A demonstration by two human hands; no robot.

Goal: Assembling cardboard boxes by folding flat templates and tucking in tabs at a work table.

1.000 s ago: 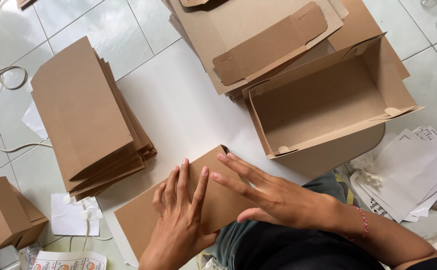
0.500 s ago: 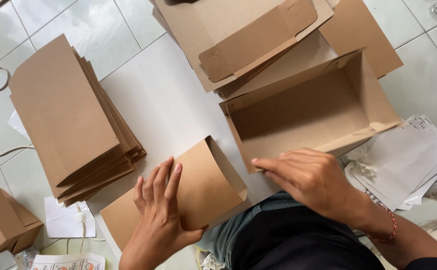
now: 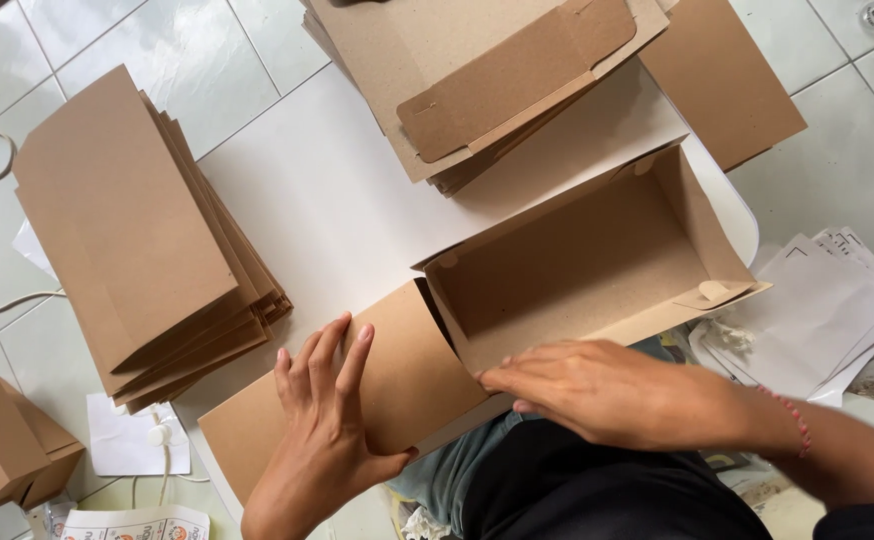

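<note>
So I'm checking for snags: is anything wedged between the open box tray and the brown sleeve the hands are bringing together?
Nothing visible. The open box tray already meets the mouth of the brown sleeve. The left hand lies flat on the sleeve, and the right hand presses the tray's near wall.

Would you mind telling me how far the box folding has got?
Done: a stack of folded sleeves. In hand: left hand presses a flat sleeve, right hand holds the open box tray against it. Left: a pile of unfolded blanks.
</note>
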